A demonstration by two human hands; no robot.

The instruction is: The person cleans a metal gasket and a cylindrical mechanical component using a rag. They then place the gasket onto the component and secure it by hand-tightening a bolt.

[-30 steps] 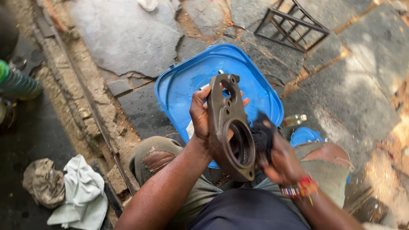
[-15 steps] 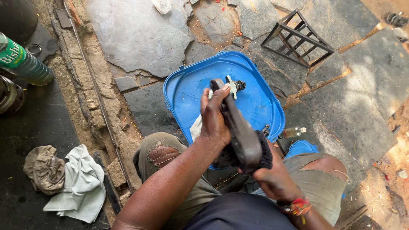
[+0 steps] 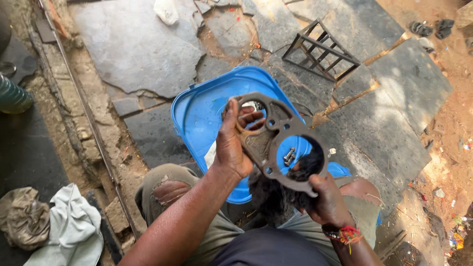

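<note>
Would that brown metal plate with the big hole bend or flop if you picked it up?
Probably not: the metal plate stays flat between the left hand and right hand. It looks thick, so likely heavy. Its grimy surface may be slippery.

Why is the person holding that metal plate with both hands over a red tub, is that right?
Not quite: the tub is blue, not red, as the head view shows. The rest holds: the left hand and the right hand both hold the metal plate over it.

Bright daylight falls from the right, dappling the stone floor (image 3: 404, 93); left side shaded, edges slightly warped, focus sharp.
</note>
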